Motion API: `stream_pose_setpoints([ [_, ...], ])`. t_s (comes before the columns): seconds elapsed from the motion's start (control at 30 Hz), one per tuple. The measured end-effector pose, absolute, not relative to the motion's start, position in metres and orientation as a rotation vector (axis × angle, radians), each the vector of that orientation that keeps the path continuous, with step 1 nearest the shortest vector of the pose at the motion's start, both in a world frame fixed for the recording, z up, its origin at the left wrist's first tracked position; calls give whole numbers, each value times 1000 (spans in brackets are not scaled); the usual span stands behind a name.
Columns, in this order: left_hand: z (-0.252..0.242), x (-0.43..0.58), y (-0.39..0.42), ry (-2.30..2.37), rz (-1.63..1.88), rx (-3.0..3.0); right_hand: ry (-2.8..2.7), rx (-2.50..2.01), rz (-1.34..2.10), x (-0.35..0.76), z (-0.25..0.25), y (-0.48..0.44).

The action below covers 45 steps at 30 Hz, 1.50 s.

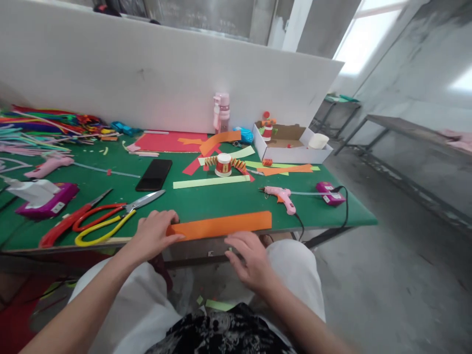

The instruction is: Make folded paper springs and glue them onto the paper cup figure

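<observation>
An orange paper strip (224,225) lies along the front edge of the green table. My left hand (157,233) pinches its left end between thumb and fingers. Just below the strip's front edge, my right hand (249,258) hovers with fingers apart, holding nothing. Behind the strip stands a small red and white paper cup (223,165) with folded accordion arms of orange and yellow paper on both sides. A pale green strip (212,182) lies in front of the cup.
Scissors (121,211), a red-handled cutter (73,223) and a black phone (154,175) lie left. A pink glue gun (280,196) with its cord is at right. Farther back are a pink bottle (221,113), a white box (291,153) and pipe cleaners (47,123).
</observation>
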<state>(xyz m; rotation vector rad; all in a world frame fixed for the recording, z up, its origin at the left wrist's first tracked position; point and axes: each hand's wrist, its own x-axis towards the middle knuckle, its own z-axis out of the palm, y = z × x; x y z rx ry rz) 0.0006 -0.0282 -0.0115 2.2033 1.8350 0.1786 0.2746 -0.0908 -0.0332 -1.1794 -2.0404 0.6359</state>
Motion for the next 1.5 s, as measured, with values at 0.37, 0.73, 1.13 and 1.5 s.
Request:
stream_pose_setpoints([
  [0.37,-2,37,-92,1425,934,1129,-437,-1063,1918,229,-53,-104],
  [0.73,-20,29,-123,1375,1097,1098,-972,-1030,1476,254,-72,-114],
  [1.13,-36,24,-120,1261,1371,1103,-2197,-943,1127,320,-50,-94],
  [1.5,-30,6,-115,1517,1201,1102,-1100,-1189,1329,290,-49,-97],
])
